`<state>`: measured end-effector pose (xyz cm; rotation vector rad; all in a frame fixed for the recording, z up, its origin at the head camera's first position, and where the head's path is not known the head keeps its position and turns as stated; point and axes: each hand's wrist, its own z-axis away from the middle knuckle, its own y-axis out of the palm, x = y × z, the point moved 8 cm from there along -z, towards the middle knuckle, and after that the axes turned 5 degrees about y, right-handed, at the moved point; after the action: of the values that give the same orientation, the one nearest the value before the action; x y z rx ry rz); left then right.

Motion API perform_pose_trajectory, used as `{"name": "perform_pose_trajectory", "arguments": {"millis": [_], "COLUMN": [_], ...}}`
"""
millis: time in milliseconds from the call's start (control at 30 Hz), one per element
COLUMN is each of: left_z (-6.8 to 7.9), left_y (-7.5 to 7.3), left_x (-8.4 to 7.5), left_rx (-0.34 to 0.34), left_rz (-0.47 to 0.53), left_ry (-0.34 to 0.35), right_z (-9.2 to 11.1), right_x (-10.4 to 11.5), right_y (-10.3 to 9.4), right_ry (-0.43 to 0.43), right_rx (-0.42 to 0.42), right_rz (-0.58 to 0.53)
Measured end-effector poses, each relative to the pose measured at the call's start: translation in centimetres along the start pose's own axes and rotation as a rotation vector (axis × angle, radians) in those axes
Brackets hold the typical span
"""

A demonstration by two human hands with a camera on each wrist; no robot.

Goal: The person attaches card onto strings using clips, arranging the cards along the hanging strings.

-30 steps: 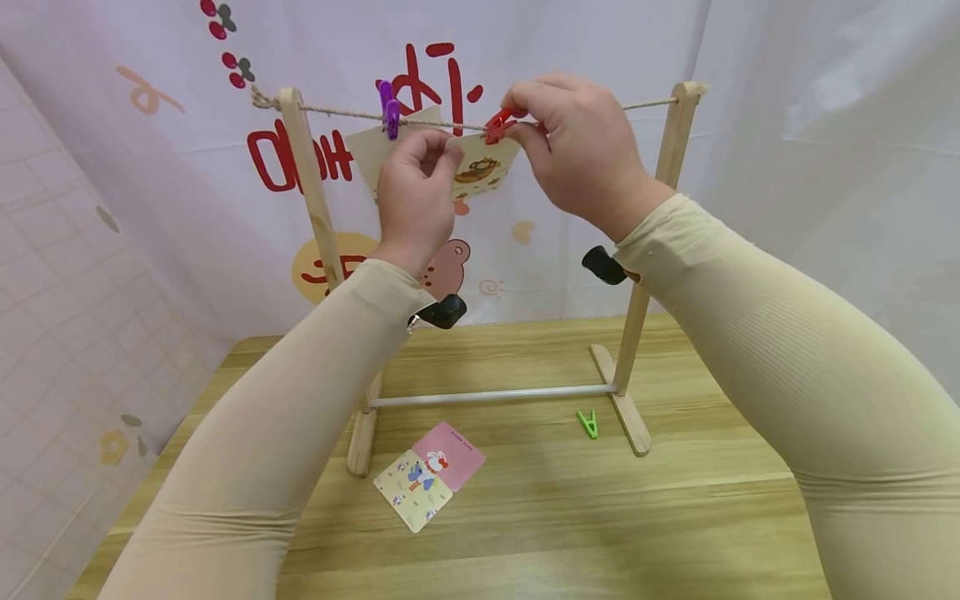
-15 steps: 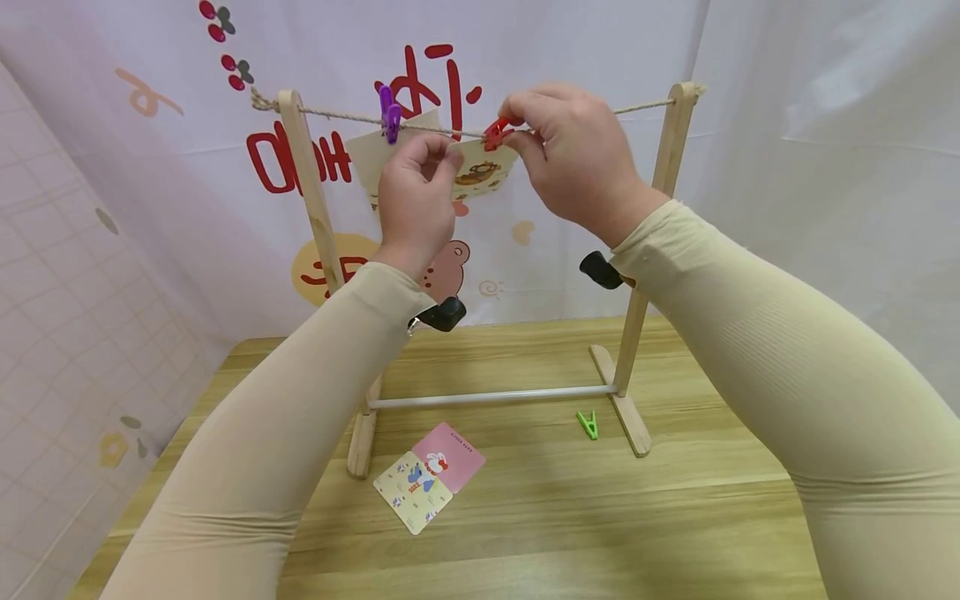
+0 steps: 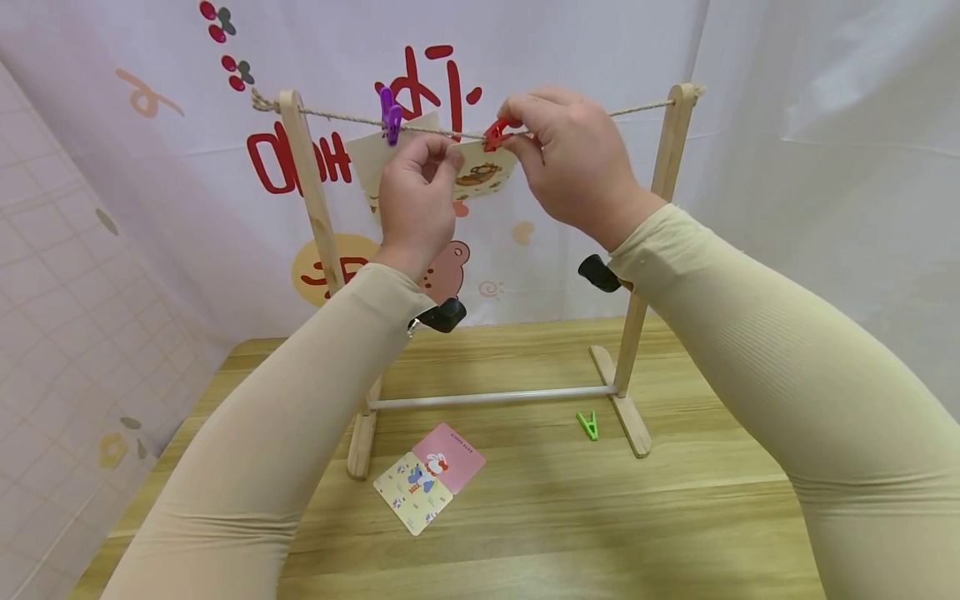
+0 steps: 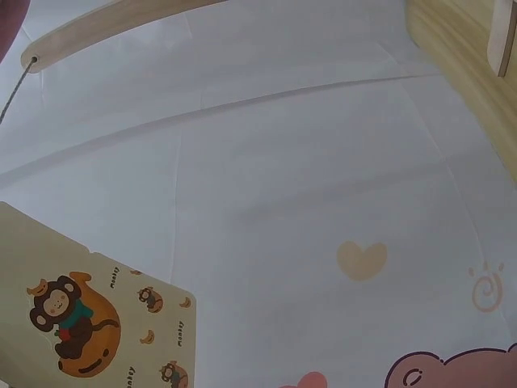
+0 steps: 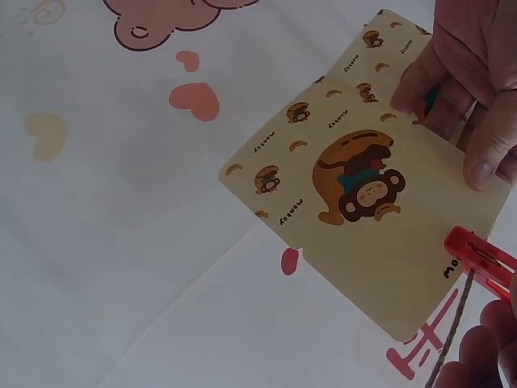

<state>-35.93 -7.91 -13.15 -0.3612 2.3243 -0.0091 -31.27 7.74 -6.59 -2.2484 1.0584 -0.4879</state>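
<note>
In the head view my left hand (image 3: pixel 417 200) pinches the upper left edge of a cream monkey card (image 3: pixel 480 171) hanging at the rope. My right hand (image 3: pixel 581 158) holds a red clothespin (image 3: pixel 495 135) between thumb and fingers, at the card's top edge. The right wrist view shows the red clothespin (image 5: pixel 472 250) over the edge of the monkey card (image 5: pixel 339 218) and beside the rope (image 5: pixel 452 327). Left of my hands, a purple clothespin (image 3: pixel 391 117) sits on the rope with another cream card (image 3: pixel 367 158), partly hidden by my left hand.
A wooden stand with a left post (image 3: pixel 303 158), a right post (image 3: pixel 667 158) and a white crossbar (image 3: pixel 495 397) carries the rope. On the table (image 3: pixel 555 533) lie a pink and yellow card (image 3: pixel 430 477) and a green clothespin (image 3: pixel 588 425). A printed curtain (image 3: pixel 810 208) hangs behind.
My right hand and the red clothespin have shifted slightly down and left, and the rope sits a little lower there. My left hand stays at the card's edge.
</note>
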Motion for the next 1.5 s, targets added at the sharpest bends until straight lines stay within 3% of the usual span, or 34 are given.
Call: {"name": "perform_pose_trajectory", "arguments": {"millis": [867, 1500], "left_z": [-0.08, 0.02], "left_y": [0.08, -0.03], "left_x": [0.15, 0.05], "left_rx": [0.011, 0.008], "left_rz": [0.000, -0.012], "left_ry": [-0.012, 0.014], "right_z": [0.41, 0.21], "right_x": [-0.15, -0.51], "right_y": [0.45, 0.32], "right_ry": [0.006, 0.016], "right_rx": [0.012, -0.039], "right_rz": [-0.024, -0.031]}}
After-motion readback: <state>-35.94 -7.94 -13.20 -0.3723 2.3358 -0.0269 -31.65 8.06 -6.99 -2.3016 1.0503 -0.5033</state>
